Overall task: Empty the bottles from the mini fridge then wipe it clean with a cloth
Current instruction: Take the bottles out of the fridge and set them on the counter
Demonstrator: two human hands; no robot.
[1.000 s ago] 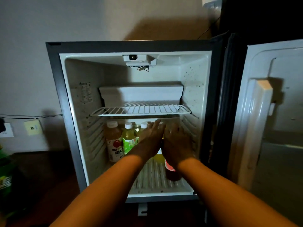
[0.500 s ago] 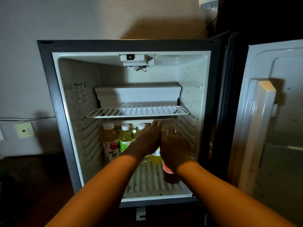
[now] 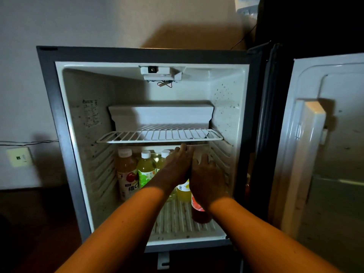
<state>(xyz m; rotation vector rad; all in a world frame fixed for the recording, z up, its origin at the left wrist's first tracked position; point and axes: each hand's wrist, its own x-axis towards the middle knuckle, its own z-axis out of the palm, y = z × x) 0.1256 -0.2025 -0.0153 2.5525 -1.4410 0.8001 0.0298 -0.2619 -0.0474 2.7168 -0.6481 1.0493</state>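
Note:
The mini fridge (image 3: 59, 119) stands open, its white walls speckled with dirt. Several bottles stand on its lower rack: an apple juice bottle (image 3: 127, 172) at the left, a green bottle (image 3: 146, 169) beside it, a yellow bottle (image 3: 183, 191) and a red bottle (image 3: 199, 212) nearer the front. My left hand (image 3: 178, 164) and my right hand (image 3: 207, 178) both reach inside over the bottles, fingers spread, side by side under the wire shelf (image 3: 159, 135). Neither hand visibly grips a bottle. No cloth is visible.
The fridge door (image 3: 325, 154) hangs open at the right with a white shelf rail. A wall socket (image 3: 18, 157) and a cable sit on the wall at the left. Dark floor lies in front of the fridge.
Both hands have pushed a little deeper into the lower compartment, and the view has shifted slightly so the fridge sits further left. The bottles have not moved.

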